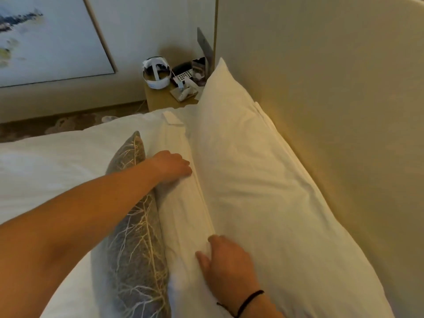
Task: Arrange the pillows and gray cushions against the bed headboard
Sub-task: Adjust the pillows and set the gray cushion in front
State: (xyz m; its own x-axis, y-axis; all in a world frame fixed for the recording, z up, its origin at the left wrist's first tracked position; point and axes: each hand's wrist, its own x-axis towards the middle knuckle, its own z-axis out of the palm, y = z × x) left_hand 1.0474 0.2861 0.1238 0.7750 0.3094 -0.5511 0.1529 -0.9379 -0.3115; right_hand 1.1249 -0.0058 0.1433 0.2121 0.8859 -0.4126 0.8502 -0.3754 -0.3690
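A large white pillow [252, 171] leans against the beige headboard [344, 111]. In front of it stands a second white pillow [181, 210], and in front of that a gray cushion [137, 249] with a pale branch pattern, upright on its edge. My left hand [171, 166] reaches over the cushion and rests on the top edge of the second pillow, fingers curled down onto it. My right hand [226, 265], a black band at its wrist, presses on the same pillow's edge nearer to me, fingers fairly straight.
The white bedcover [57, 171] spreads to the left. Past the bed stands a wooden nightstand [160, 99] with a white headset [157, 73], a remote and small items. A framed picture [46, 37] hangs on the far wall.
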